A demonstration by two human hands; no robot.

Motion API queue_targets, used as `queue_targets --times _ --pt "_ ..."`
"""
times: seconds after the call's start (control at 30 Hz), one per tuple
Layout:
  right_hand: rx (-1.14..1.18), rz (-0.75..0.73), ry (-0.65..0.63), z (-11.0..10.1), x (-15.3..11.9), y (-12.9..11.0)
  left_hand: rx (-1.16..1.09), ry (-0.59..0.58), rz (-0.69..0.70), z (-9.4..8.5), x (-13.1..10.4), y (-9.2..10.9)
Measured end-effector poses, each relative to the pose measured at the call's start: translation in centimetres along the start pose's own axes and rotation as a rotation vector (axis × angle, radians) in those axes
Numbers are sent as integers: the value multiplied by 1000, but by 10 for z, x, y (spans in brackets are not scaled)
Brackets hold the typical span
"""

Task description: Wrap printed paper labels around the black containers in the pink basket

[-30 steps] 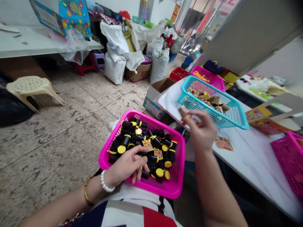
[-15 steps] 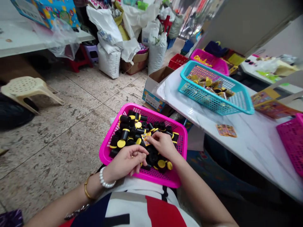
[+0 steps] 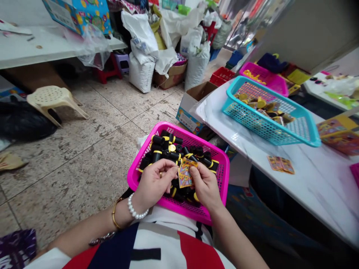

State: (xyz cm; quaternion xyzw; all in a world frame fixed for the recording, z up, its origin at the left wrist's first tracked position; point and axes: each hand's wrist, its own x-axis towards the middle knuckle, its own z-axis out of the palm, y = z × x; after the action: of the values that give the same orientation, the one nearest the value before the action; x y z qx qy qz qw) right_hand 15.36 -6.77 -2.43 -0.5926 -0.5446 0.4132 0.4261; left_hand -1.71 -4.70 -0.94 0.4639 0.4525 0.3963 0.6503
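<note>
A pink basket [image 3: 134, 170] rests at my lap, full of small black cylinders [image 3: 157, 140] with yellow bands or caps. Over it, my right hand [image 3: 206, 186] pinches a small sheet of orange printed labels [image 3: 185, 173] between thumb and fingers. My left hand [image 3: 158, 183] is closed, thumb and forefinger pressed together right by the sheet's left edge. Whether those fingertips grip the edge cannot be made out. Both hands hide part of the cylinders below.
To the right, a marble-patterned table [image 3: 249, 149] bears a turquoise basket [image 3: 297, 129] of yellow-capped pieces and more printed labels [image 3: 281, 164]. An open carton [image 3: 193, 106] stands at its corner. White sacks [image 3: 141, 71] and a cream stool [image 3: 52, 96] are on the floor.
My right hand has lifted the label sheet out from among the cylinders and turned it face up. My left hand has come up beside it. The view has swung slightly left.
</note>
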Motion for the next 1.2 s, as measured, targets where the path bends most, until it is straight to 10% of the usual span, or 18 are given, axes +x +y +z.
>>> queue_targets --times 0.4,0.77,1.2 --pt "-342 -226 -60 7 5 5 609 60 438 -4 22 -1" --pt "-123 -184 246 6 1 -7 175 76 193 1 4 10" --pt "-174 -365 207 16 -4 -9 164 129 248 1 1 7"
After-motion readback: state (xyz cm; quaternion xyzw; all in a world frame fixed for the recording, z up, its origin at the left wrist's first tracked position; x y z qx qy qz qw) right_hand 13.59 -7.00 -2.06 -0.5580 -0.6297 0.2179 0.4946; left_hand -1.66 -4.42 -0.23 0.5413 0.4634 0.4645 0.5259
